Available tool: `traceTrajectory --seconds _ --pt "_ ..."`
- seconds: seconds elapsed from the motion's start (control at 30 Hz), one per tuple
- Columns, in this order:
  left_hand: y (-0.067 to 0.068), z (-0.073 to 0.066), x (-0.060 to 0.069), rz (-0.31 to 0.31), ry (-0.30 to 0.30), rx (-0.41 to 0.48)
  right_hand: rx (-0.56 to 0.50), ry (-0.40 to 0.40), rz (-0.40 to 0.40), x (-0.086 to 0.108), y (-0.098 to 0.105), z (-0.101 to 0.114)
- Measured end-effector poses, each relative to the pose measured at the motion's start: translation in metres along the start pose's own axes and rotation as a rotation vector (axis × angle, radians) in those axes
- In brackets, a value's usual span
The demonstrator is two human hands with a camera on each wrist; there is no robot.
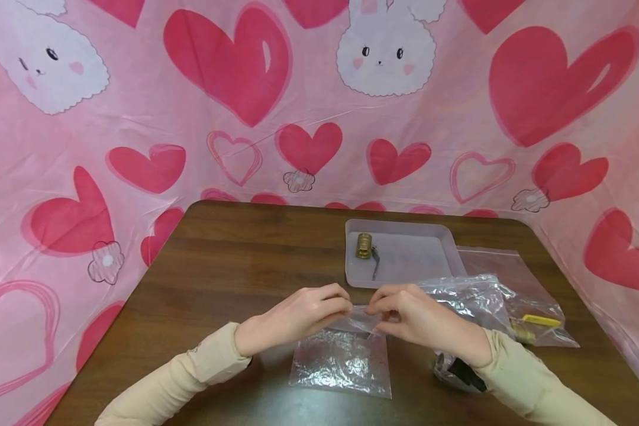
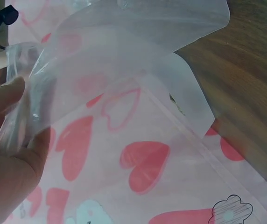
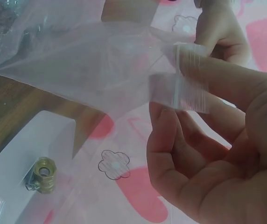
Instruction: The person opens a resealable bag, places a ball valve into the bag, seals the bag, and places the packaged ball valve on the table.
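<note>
A clear zip bag [image 1: 341, 364] hangs over the table's near half, its upper edge between both hands. My left hand [image 1: 311, 310] pinches that edge on one side; in the left wrist view its thumb and a finger [image 2: 39, 144] grip the plastic. My right hand [image 1: 420, 313] pinches the other end, and the right wrist view has the zip strip [image 3: 176, 84] between thumb and fingers. The bag looks flat, with nothing plainly visible inside. Beyond the hands, a pale plastic tray [image 1: 420, 260] holds a brass valve [image 1: 364, 245] with a grey metal lever [image 1: 376, 263].
Right of the tray lie clear bags [image 1: 490, 260], overlapping; one contains a brass part with a yellow handle [image 1: 541, 320]. Under my right wrist is a dark, shiny item [image 1: 465, 376], partly covered. A pink heart-print cloth [image 1: 319, 106] hangs around the wooden table [image 1: 234, 248].
</note>
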State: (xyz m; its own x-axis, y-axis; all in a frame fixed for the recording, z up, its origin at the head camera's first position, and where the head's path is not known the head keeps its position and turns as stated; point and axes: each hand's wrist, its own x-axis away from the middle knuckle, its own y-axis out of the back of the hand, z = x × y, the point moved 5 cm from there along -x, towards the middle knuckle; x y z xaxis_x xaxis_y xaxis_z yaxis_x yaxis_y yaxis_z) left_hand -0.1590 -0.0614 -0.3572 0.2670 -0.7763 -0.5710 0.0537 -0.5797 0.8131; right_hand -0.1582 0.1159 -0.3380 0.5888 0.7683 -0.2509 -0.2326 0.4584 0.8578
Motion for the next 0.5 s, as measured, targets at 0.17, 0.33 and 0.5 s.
traceTrajectory --seconds 0.17,0.33,0.5 --pt "0.0005 0.0015 -0.001 -0.005 0.01 -0.023 0.026 0.03 -0.038 0.0001 0.0009 0.0008" --pt "0.002 0.0031 -0.0013 -0.013 0.019 -0.031 0.017 0.008 -0.046 -0.0007 0.0035 0.0009" --pt "0.0017 0.0029 -0.0009 0.007 0.023 -0.041 -0.009 -0.067 -0.016 -0.0009 0.0048 0.0008"
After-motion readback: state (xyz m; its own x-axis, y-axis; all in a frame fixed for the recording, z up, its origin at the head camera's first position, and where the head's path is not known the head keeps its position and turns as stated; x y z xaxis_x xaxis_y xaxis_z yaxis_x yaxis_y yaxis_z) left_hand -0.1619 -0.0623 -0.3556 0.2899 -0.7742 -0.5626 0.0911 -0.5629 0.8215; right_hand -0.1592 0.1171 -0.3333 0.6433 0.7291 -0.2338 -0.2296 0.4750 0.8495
